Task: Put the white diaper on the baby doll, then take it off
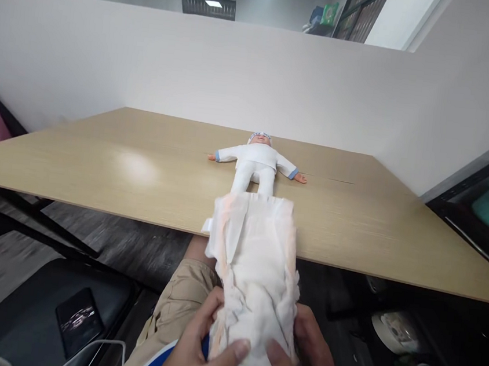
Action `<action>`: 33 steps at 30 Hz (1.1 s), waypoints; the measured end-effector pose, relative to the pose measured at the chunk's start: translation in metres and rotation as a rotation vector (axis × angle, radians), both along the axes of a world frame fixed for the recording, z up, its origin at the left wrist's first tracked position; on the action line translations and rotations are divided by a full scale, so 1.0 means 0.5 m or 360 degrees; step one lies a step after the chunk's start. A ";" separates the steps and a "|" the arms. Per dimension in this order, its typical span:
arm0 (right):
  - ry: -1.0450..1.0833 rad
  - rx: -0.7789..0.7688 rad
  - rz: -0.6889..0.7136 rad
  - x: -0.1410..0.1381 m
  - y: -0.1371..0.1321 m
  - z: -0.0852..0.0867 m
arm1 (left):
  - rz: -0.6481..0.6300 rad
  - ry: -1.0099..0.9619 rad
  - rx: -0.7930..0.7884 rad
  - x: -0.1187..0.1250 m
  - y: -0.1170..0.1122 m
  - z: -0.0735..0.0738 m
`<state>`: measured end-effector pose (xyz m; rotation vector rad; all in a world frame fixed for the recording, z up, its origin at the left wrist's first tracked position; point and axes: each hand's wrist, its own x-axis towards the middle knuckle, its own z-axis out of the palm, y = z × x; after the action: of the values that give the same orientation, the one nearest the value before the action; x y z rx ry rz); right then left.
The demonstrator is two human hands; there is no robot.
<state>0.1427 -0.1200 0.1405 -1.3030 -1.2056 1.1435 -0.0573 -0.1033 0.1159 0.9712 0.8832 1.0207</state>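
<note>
Over the lap (183, 293), diaper (260, 257) in left hand (200, 350) and right hand (311, 362), near end beyond view.

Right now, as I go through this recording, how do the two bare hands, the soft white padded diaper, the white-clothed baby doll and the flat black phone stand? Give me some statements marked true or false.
1. The left hand and the right hand both hold the soft white padded diaper. True.
2. The white-clothed baby doll lies with arms spread on the light-brown wood-look table. True.
3. The doll's cuffs are red. False: the cuffs are light blue.
4. The flat black phone lies on the black chair seat. True.
5. The right hand touches the doll. False: it holds the diaper.
</note>
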 end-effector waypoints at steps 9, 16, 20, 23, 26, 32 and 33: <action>-0.0056 0.0138 0.0140 -0.028 0.105 -0.091 | 0.0259 0.0040 -0.0072 -0.012 0.089 -0.072; -0.0718 0.0338 -0.0169 -0.001 0.121 -0.154 | 0.0174 -0.0163 -0.0248 -0.007 0.098 -0.114; -0.1071 0.0681 -0.0503 0.026 0.146 -0.139 | 0.0171 -0.0155 -0.0277 -0.006 0.093 -0.115; -0.1228 0.0861 -0.0374 0.025 0.183 -0.096 | 0.0145 -0.0126 -0.0288 -0.008 0.092 -0.117; -0.1327 0.0962 -0.0066 0.001 0.235 -0.060 | 0.0121 -0.0122 -0.0279 -0.006 0.092 -0.123; -0.1611 0.0888 0.0316 -0.055 0.320 -0.077 | -0.0003 0.0104 -0.0190 -0.021 0.085 -0.124; -0.1639 0.0865 0.0333 -0.060 0.325 -0.085 | -0.0047 0.0194 -0.0150 -0.031 0.085 -0.120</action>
<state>0.1127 0.0427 0.0980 -1.3535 -2.2366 0.1402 -0.0730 -0.0610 0.0558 0.9719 1.0061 0.8939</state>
